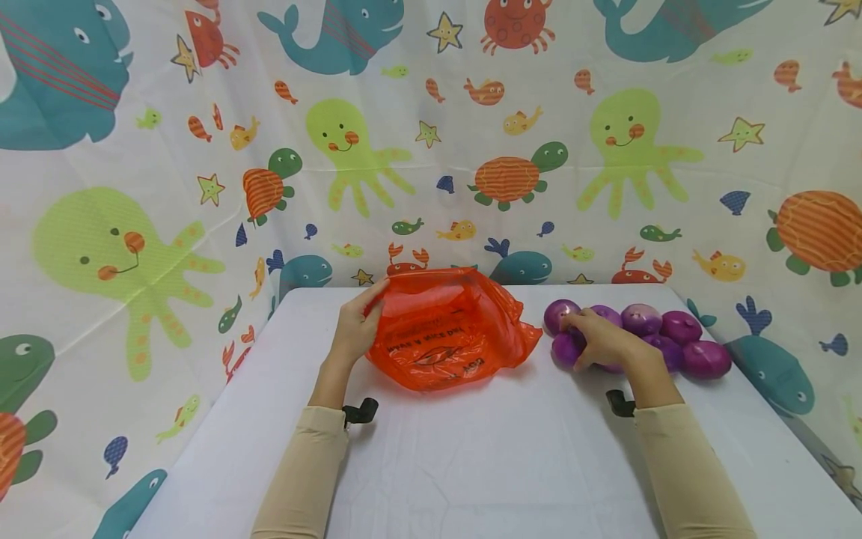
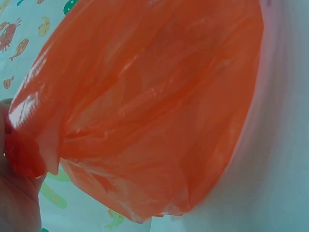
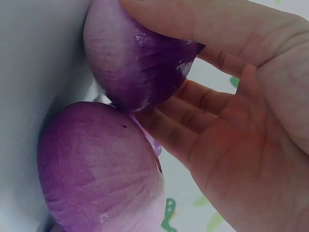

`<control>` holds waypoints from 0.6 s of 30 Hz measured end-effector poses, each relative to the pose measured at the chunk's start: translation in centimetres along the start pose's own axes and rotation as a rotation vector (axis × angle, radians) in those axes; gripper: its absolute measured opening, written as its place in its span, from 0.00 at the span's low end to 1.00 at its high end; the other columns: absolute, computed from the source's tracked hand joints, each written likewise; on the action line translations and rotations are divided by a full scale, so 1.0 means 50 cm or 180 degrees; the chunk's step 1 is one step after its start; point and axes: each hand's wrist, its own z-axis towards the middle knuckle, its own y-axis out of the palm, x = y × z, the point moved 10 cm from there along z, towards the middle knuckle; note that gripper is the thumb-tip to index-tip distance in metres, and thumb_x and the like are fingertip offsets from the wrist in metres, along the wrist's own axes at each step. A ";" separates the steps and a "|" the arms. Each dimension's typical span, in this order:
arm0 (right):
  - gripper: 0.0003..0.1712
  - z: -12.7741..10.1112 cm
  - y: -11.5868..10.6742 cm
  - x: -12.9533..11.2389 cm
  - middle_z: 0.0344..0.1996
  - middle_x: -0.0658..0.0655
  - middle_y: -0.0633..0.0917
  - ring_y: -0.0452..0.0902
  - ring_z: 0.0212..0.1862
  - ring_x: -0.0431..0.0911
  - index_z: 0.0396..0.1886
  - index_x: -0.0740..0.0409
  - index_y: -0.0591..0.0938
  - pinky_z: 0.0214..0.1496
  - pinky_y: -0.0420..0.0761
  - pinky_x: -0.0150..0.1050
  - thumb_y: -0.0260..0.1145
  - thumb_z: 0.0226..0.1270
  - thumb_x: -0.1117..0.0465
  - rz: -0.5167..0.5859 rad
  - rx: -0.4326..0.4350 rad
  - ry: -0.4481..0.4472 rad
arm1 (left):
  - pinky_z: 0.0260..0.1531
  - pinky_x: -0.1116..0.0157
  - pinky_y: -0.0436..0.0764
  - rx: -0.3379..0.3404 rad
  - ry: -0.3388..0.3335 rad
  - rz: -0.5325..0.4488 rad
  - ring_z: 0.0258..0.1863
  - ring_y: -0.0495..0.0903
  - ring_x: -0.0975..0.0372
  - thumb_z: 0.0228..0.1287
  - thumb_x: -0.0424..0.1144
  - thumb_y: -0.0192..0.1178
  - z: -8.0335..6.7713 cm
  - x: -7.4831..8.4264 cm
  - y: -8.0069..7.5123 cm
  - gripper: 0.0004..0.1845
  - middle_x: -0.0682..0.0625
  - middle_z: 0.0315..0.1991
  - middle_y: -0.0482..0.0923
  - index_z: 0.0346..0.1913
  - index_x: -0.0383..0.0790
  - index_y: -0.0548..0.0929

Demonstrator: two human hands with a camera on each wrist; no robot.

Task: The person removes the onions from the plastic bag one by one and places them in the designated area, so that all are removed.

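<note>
An orange-red plastic bag (image 1: 438,337) with dark printing lies on the table, its mouth raised at the upper left. There my left hand (image 1: 357,326) pinches the edge of it; in the left wrist view the bag (image 2: 159,106) fills most of the picture. On the right my right hand (image 1: 599,338) reaches over the near end of a group of red onions. Its thumb and fingers curl round one red onion (image 3: 140,58), glossy purple with a pointed tip. Another red onion (image 3: 96,164) sits right beside it, close to the fingertips.
Several more red onions (image 1: 705,359) are bunched at the table's right side. A white cloth covers the table (image 1: 431,457). Behind and beside it hangs a curtain (image 1: 417,187) printed with sea animals. Each wrist carries a small black camera (image 1: 361,411).
</note>
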 end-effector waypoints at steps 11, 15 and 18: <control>0.49 -0.003 -0.003 0.004 0.71 0.69 0.70 0.67 0.71 0.68 0.76 0.53 0.71 0.67 0.72 0.76 0.82 0.55 0.62 -0.0018 -0.0022 -0.0012 | 0.72 0.50 0.73 0.0031 0.0195 0.0075 0.75 0.71 0.51 0.76 0.26 0.55 0.005 0.013 0.002 0.24 0.48 0.74 0.73 0.70 0.43 0.80; 0.49 -0.007 -0.006 -0.002 0.71 0.67 0.72 0.67 0.71 0.66 0.77 0.54 0.70 0.68 0.71 0.75 0.81 0.58 0.57 0.0027 -0.0001 -0.0052 | 0.78 0.45 0.65 0.0119 0.0313 0.0182 0.80 0.63 0.48 0.74 0.28 0.59 0.006 0.024 -0.005 0.22 0.46 0.77 0.70 0.68 0.43 0.82; 0.47 -0.007 -0.020 -0.020 0.69 0.67 0.73 0.70 0.69 0.65 0.77 0.56 0.70 0.68 0.72 0.74 0.79 0.61 0.48 -0.0004 0.0176 -0.0207 | 0.83 0.42 0.49 0.0166 0.0491 0.0386 0.84 0.53 0.48 0.73 0.32 0.62 0.009 0.050 -0.005 0.25 0.46 0.81 0.61 0.71 0.42 0.78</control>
